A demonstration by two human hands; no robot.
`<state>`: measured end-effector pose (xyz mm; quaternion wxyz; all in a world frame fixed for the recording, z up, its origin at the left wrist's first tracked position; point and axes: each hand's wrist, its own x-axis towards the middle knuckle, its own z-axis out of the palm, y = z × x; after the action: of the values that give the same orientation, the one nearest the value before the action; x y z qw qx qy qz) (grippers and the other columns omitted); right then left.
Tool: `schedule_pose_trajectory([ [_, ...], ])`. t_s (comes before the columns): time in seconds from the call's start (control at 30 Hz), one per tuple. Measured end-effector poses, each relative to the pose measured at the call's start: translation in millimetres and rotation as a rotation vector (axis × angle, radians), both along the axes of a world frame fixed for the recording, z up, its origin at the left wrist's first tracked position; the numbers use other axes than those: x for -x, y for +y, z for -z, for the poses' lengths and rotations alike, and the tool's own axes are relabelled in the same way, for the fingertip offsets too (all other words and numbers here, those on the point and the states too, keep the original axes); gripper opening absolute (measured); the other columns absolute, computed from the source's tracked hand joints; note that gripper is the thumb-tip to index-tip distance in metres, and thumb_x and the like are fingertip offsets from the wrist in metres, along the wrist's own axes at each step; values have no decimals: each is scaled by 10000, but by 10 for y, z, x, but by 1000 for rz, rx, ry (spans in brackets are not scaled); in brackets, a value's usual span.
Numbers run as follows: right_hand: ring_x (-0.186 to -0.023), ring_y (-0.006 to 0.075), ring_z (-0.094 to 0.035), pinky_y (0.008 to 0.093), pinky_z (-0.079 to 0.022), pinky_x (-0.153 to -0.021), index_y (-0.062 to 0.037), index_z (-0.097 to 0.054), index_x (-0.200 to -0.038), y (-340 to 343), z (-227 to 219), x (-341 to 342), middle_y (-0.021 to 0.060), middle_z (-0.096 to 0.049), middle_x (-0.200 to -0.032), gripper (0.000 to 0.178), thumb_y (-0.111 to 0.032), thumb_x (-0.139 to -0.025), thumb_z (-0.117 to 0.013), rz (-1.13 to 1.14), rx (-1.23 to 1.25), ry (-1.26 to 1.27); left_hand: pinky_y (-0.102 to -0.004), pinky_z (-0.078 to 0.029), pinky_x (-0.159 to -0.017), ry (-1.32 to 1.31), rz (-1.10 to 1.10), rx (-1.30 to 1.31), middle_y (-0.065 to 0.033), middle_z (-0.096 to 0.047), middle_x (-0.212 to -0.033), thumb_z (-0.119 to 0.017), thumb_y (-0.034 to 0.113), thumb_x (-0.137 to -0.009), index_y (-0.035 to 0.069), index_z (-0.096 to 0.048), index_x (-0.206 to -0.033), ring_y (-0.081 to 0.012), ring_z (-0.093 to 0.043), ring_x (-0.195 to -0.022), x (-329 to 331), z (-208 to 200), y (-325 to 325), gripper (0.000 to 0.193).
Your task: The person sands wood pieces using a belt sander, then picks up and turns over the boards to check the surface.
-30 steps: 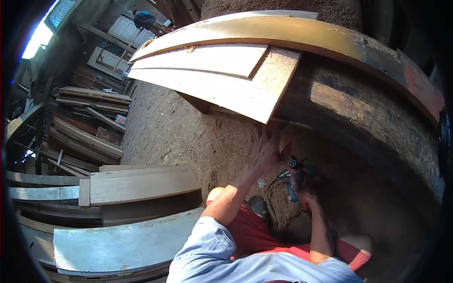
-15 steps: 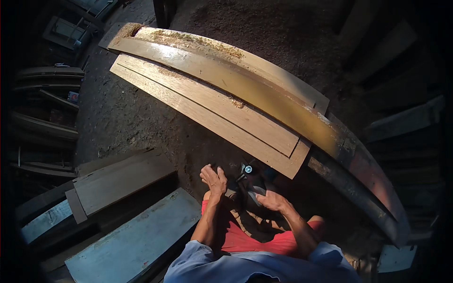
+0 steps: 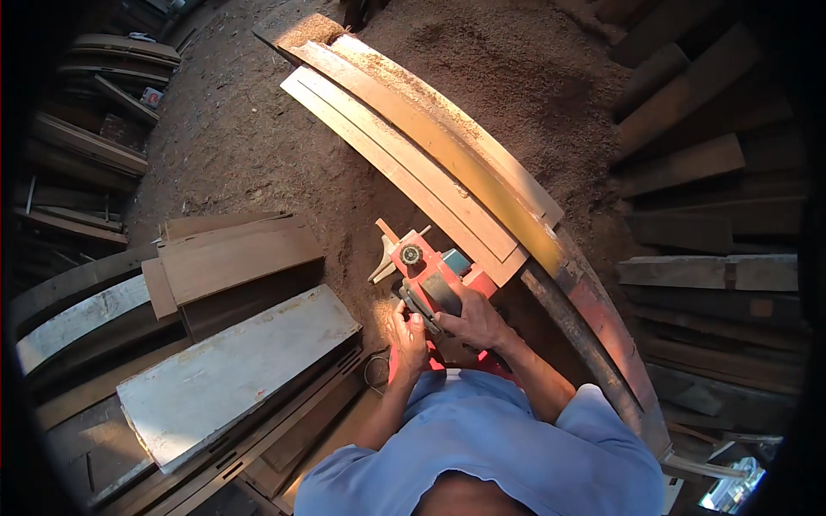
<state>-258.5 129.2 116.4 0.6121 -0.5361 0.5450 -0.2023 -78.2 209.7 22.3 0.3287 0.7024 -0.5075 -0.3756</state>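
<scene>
A red electric planer (image 3: pixel 422 273), with a round dark knob and a teal part, is held in front of my body. My right hand (image 3: pixel 471 320) is closed around its dark rear handle. Curled against the planer's dark side, my left hand (image 3: pixel 409 340) has its thumb and bent fingers on it; some fingertips are hidden. A pale wooden panel (image 3: pixel 413 191) with a long groove lies just beyond the tool. The panel rests against a long yellowish beam (image 3: pixel 439 129) sprinkled with shavings.
At left lie a white-painted board (image 3: pixel 241 370) and a stack of brown boards (image 3: pixel 241 258). More planks (image 3: pixel 688 168) line the right side. Sawdust covers the ground (image 3: pixel 499 60) beyond the beam.
The planer has come up nearer my body and into the light. My left hand has moved from apart to against its side. The view has shifted and brightened.
</scene>
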Motion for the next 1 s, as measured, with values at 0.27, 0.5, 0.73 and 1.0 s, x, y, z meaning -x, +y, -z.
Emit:
schedule_pose_trajectory([
  [0.27,-1026,411,-679,458,-525,-876,62,-584,-1185,75,110,662,291,-675,-1066,557,-302,-792,-735,-50,205,31,-484,-398,-1051,133,-103,-37,-234,-515,-1327,-737,479,-888,52,-430,-1484,-380,-464,-1257,921,-41,65,795],
  [0.5,-986,416,-689,463,-533,-858,32,-610,-1132,331,220,1072,281,-690,-1021,441,-247,-817,-744,-67,231,90,-465,-467,-955,114,-52,-98,-215,-546,-1219,-770,352,-875,53,-463,-1450,-371,-546,-1141,1268,101,249,717],
  [0.73,-854,405,-695,470,-529,-740,24,-588,-1004,285,389,1039,254,-672,-890,342,-219,-828,-753,-31,259,95,-443,-486,-903,96,-56,-95,-185,-572,-1135,-759,258,-865,84,-525,-1406,-342,-576,-1043,1275,39,104,614],
  [1.0,-875,417,-676,472,-523,-780,15,-575,-1084,38,239,822,259,-664,-970,355,-210,-859,-733,-18,269,55,-434,-471,-916,100,-20,-59,-183,-578,-1092,-751,157,-833,60,-515,-1408,-341,-557,-1045,1072,108,-142,629],
])
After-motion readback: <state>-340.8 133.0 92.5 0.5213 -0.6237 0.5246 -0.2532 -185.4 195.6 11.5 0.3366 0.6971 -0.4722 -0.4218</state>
